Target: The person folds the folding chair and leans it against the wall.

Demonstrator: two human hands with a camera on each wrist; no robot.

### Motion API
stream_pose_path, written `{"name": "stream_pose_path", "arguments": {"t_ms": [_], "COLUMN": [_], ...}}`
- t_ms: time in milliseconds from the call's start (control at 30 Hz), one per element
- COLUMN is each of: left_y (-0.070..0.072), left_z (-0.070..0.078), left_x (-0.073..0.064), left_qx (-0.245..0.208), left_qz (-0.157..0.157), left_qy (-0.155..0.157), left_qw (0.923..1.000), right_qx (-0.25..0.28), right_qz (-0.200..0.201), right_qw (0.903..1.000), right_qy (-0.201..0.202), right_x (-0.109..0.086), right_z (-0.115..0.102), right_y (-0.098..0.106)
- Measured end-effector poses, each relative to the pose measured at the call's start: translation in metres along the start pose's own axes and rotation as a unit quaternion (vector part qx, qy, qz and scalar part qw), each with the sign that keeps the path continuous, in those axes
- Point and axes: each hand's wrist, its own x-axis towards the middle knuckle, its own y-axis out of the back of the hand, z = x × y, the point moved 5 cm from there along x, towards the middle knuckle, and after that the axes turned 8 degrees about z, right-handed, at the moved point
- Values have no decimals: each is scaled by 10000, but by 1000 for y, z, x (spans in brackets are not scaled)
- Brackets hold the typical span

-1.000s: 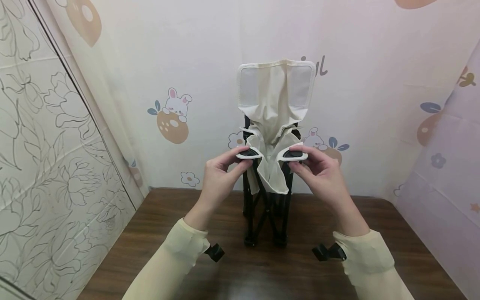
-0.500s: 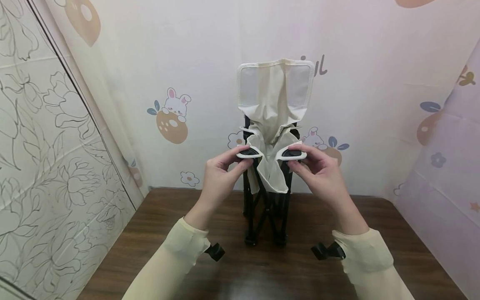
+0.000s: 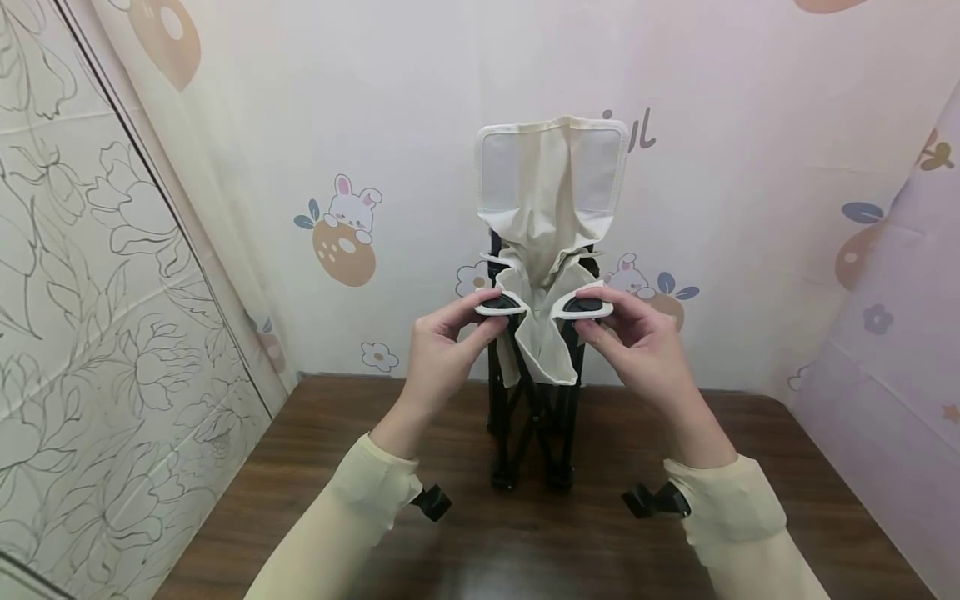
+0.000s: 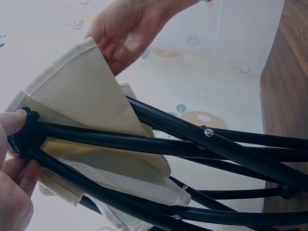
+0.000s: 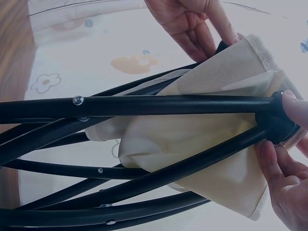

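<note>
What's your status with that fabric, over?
Left hand and right hand each pinching cream fabric, creased between them. Black frame upright. Nothing visibly in the way.

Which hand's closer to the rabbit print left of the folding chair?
Left: the left hand sits below and right of the rabbit print; the right hand is farther right, across the chair.

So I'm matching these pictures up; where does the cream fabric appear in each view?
Head: cream fabric just right of centre, spanning mid-height.
Left wrist: cream fabric mostly in the left half.
Right wrist: cream fabric mostly in the right half.
Shared landmark: wooden table, at the bottom, right edge and left edge respectively.
</note>
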Motion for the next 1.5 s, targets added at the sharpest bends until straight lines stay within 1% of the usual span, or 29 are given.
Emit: {"name": "stream_pose_path", "arguments": {"t_ms": [267,500,900,1100,1500], "left_y": [-1,-2,-3,-3,-4], "left_z": [-1,0,0,0,1], "left_x": [-1,-1,0,0,0], "left_qx": [28,0,-38,22,52], "left_qz": [-8,-28,-20,-37,-25], "left_qy": [42,66,9,-30,-21], "left_qw": [10000,10000,10000,10000,10000], "right_qx": [79,44,15,-9,-92], "right_qz": [-2,23,36,30,-8], "right_qw": [10000,10000,10000,10000,10000], "right_qy": [-13,-5,-22,21,-1], "right_x": [0,0,0,1,1], "right_z": [0,0,0,0,-1], "right_y": [-1,-2,-2,-3,-4]}}
